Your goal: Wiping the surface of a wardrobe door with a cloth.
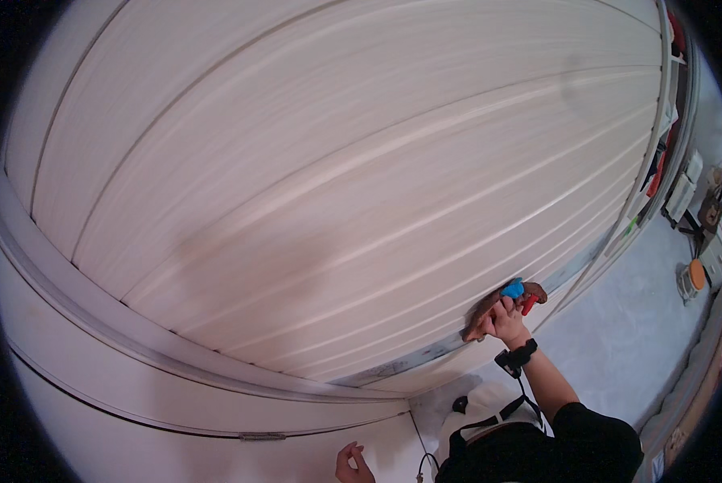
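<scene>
My right hand (508, 320) holds a brown cloth (484, 311) against the lower part of a large white slatted panel (367, 199). A blue piece (512, 288) and a red piece (529, 303) show at the fingers of that hand; what they belong to is unclear. A black strap with a small device (516, 357) and a cable sits on the right wrist. My left hand (353, 463) hangs at the bottom edge of the view, fingers curled, touching nothing visible.
A pale frame (155, 356) borders the panel, with a metal hinge (262, 436) below it. Along the right, shelves hold clothes and fabric (656, 172). Beyond them, a stool with an orange seat (695, 275) stands on the grey floor (626, 308).
</scene>
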Demonstrator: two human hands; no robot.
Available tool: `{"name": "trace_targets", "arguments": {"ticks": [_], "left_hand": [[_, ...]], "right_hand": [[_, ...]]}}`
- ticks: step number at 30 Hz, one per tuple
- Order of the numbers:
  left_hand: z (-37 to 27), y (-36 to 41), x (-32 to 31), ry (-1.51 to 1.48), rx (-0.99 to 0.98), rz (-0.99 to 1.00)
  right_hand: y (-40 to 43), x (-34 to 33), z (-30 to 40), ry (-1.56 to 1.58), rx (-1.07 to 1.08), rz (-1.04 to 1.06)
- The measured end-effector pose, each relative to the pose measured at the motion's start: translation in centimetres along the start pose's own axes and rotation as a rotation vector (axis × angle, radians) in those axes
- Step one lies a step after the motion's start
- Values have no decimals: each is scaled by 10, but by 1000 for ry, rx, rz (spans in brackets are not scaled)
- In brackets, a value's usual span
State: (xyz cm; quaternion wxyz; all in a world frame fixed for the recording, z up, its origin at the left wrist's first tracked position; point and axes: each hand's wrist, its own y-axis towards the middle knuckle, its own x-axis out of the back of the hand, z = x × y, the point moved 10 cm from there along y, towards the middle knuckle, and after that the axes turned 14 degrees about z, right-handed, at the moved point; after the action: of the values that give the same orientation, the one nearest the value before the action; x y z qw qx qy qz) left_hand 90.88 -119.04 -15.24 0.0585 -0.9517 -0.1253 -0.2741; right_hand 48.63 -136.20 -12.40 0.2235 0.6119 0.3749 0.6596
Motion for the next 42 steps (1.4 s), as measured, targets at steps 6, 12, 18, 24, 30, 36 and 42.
{"name": "trace_targets", "arguments": {"ticks": [6, 12, 18, 24, 30, 36, 42], "left_hand": [[-5, 1, 1, 7, 5, -26], [1, 2, 10, 12, -6, -17], [5, 10, 36, 81, -1, 42], [3, 16, 30, 40, -76, 74], [-1, 13, 24, 82, -9, 71], [5, 12, 22, 106, -68, 51], [14, 3, 25, 30, -5, 31]], "right_hand": [[12, 7, 24, -185, 178, 52], [-18, -17, 2, -46, 49, 159], [28, 34, -5, -37, 58, 172], [135, 144, -30, -34, -66, -116], [200, 209, -2, 21, -59, -194], [210, 206, 56, 17, 54, -160], [195, 186, 104, -78, 228, -151]]}}
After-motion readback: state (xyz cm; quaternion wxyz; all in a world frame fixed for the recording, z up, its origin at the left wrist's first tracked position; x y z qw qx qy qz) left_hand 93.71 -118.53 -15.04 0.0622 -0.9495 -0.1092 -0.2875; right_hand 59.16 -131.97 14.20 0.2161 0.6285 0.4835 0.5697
